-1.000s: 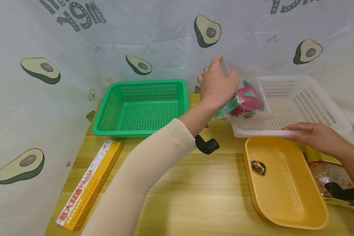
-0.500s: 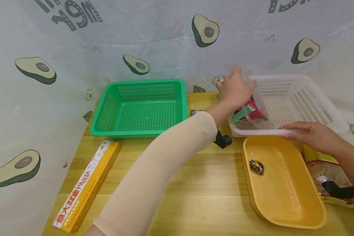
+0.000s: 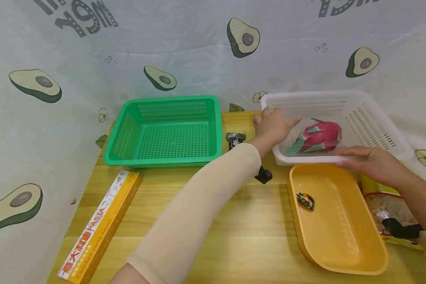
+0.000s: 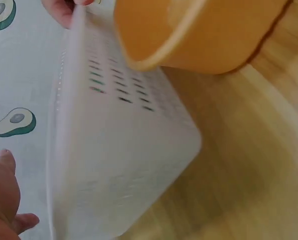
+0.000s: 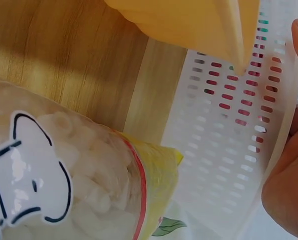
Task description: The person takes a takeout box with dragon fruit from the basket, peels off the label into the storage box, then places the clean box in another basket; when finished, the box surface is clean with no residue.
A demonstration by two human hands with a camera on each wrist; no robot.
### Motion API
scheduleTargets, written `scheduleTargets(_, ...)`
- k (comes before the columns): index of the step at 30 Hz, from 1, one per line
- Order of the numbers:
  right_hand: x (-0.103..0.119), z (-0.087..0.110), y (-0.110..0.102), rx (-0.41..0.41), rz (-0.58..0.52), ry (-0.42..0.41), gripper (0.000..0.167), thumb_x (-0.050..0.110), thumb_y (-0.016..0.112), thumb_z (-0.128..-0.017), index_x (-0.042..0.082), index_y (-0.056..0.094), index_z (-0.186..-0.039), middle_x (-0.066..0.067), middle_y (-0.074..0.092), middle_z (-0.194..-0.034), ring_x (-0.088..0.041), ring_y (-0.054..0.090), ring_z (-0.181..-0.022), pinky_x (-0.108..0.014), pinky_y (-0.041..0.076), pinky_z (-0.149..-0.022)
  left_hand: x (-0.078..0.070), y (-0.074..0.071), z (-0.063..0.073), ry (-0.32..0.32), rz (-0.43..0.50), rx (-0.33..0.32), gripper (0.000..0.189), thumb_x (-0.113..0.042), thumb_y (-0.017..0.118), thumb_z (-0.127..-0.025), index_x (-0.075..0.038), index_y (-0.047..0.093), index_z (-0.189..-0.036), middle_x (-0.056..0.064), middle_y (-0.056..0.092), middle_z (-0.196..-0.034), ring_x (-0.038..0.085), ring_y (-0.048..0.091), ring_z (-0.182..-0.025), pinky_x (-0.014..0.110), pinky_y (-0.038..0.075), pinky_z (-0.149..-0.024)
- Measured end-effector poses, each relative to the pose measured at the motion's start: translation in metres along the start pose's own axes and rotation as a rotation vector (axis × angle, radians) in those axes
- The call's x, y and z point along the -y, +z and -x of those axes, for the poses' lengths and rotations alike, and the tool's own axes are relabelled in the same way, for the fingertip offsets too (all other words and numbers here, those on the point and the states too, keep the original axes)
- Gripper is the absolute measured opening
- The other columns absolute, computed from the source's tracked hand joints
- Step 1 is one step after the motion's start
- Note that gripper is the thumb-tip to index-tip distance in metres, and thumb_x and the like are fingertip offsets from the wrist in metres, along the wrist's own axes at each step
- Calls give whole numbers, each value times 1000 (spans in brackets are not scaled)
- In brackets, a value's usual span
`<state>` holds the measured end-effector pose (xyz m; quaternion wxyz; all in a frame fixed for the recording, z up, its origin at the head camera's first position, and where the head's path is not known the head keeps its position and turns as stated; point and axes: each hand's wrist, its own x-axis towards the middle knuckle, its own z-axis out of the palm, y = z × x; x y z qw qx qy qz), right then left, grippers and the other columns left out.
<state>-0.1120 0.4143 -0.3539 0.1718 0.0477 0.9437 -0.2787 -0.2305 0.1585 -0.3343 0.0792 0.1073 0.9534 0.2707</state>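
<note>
A pink and green dragon fruit [image 3: 321,136] lies in clear plastic packaging inside the white basket [image 3: 370,122]. My left hand [image 3: 271,128] hovers over that basket's left rim, fingers spread and holding nothing. In the left wrist view, the left hand [image 4: 4,195] shows with thumb and finger apart beside the white basket [image 4: 124,145]. My right hand [image 3: 376,163] grips the basket's front rim, fingers over it and thumb on the outer side. The right wrist view shows the right hand [image 5: 291,170] at the rim, with pink visible through the basket's slots [image 5: 238,102].
A green basket [image 3: 214,130] stands at the back left, a pasta box [image 3: 101,225] in front of it. A small black packet [image 3: 235,140] lies between the baskets. The yellow tray [image 3: 335,221] holds a small dark wrapped piece [image 3: 306,201]. A yellow-topped bag [image 5: 89,170] lies right.
My left hand has lowered the packaged dragon fruit into the white basket, let go of it and drawn back leftward. My right hand has stayed on the basket's front rim.
</note>
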Motion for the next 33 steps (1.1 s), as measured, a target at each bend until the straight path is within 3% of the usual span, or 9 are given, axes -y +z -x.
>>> scheduleTargets(5, 1, -1, 0, -8, 34, 17, 71, 55, 61, -97, 4, 53, -145, -34, 42, -151, -60, 30, -136, -81, 32, -101, 18, 11, 10, 9, 72, -35, 63, -67, 45, -100, -33, 45, -153, -5, 35, -165, 21, 24, -155, 40, 24, -126)
scheduleTargets(12, 2, -1, -1, -24, 41, 27, 73, 56, 60, -97, 1, 52, -145, -35, 39, -152, -62, 27, -136, -82, 30, -100, 45, 24, 44, 101, 336, -106, 57, -52, 49, -103, -24, 45, -153, 4, 36, -162, 26, 36, -143, 42, 41, -111)
scheduleTargets(17, -1, -1, -4, -29, 55, 24, 73, 56, 59, -98, 1, 51, -146, -37, 39, -152, -62, 27, -136, -82, 30, -100, 73, 34, 80, 177, 422, -68, 54, -47, 49, -104, -20, 47, -150, 4, 43, -156, 23, 40, -135, 40, 42, -109)
scheduleTargets(21, -4, 0, -6, -25, 54, 22, 72, 55, 59, -99, 2, 50, -146, -38, 39, -151, -62, 28, -136, -82, 30, -100, 92, 38, 106, 172, 429, -21, 52, -46, 50, -104, -19, 50, -149, 5, 48, -152, 24, 44, -134, 40, 44, -109)
scheduleTargets(27, -7, 1, -6, -27, 62, 24, 73, 55, 58, -99, 1, 47, -148, -38, 39, -151, -63, 28, -135, -82, 31, -99, 123, 30, 139, 162, 436, 22, 53, -46, 51, -104, -20, 49, -150, 4, 48, -154, 25, 43, -142, 47, 42, -114)
scheduleTargets(33, -7, 6, -8, -24, 122, 7, 71, 55, 57, -100, 2, 51, -146, -38, 40, -149, -64, 31, -130, -83, 30, -98, 158, 10, 171, 182, 445, 36, 53, -46, 50, -105, -22, 45, -152, 3, 44, -157, 26, 41, -146, 53, 42, -116)
